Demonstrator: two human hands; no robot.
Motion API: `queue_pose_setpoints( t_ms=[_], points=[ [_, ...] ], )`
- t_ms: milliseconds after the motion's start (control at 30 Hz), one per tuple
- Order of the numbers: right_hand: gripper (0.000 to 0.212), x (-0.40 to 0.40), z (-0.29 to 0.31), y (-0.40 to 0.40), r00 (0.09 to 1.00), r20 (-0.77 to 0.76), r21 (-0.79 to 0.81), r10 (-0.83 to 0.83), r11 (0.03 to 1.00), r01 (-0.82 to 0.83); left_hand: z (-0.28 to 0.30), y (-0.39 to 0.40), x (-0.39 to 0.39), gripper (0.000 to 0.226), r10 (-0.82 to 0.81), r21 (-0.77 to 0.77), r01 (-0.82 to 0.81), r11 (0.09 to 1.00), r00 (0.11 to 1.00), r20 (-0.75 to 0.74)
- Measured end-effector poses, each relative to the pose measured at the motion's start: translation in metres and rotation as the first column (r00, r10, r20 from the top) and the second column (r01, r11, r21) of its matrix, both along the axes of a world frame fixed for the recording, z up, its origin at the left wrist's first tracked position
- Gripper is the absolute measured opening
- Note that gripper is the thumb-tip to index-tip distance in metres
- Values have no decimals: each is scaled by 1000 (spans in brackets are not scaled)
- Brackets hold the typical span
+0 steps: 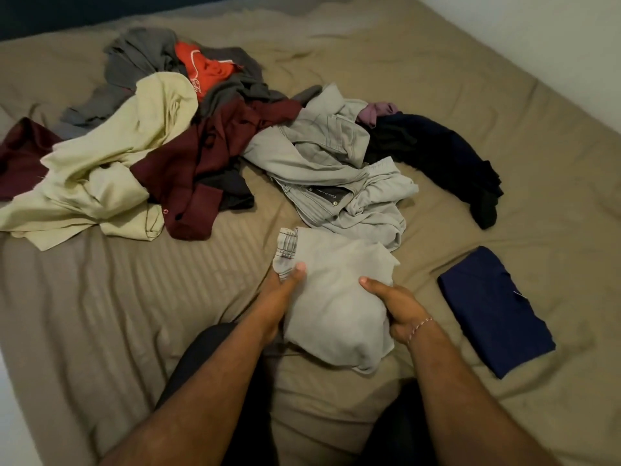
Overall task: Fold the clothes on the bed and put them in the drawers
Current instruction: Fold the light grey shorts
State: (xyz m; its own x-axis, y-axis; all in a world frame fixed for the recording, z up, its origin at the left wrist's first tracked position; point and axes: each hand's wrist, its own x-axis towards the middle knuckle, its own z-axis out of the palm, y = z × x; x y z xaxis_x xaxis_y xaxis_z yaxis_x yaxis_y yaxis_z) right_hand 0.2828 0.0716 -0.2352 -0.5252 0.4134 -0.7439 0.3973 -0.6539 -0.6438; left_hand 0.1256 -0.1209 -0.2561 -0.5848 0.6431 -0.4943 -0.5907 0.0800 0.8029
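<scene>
Covering bed [437, 79]: wrinkled tan sheet [100, 297]

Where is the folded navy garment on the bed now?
In the head view, the folded navy garment lies flat on the bed, to the right of the right hand, apart from it.

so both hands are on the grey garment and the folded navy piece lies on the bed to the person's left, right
Not quite. The head view shows both hands, left hand and right hand, on the grey garment, but the folded navy piece lies on the bed to the person's right.
</scene>
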Motion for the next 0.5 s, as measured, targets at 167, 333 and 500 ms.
queue_pose_setpoints(
  t_ms=[167,333,500],
  points=[
    [49,-20,49,0,995,-56,144,81,987,-72,44,15,-22,28,21,-99,-27,995,998,-64],
    [44,-71,154,23,960,-268,410,82,911,36,159,51,-78,18,118,47,-110,993,970,-215],
    [57,-94,262,32,899,-426,614,101,762,206,272,57,-95,21,266,345,-133,929,889,-374]
  ],
)
